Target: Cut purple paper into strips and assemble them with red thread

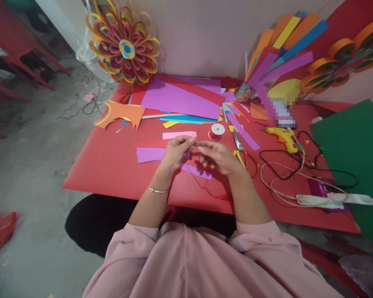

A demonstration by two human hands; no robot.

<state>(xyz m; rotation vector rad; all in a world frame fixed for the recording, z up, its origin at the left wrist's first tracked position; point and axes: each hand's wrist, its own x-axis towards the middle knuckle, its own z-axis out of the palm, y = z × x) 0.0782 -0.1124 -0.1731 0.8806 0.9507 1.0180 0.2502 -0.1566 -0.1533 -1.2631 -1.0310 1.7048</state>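
My left hand [178, 150] and my right hand [219, 157] meet over the red table [112, 165], fingertips pinched together at the middle. A thin red thread [202, 185] hangs from them down to the table's near edge. A spool of red thread [216, 131] stands just beyond the hands. Purple paper strips [149, 154] lie under and left of my hands, and a pink strip [178, 135] lies beyond them. Scissors [238, 145] rest right of my right hand.
A yellow glue gun [284, 136] with tangled cords and a power strip [326, 200] lie to the right. A green sheet [357, 140] covers the right corner. Coloured paper sheets [183, 99] pile at the back. A paper flower [126, 45] leans on the wall.
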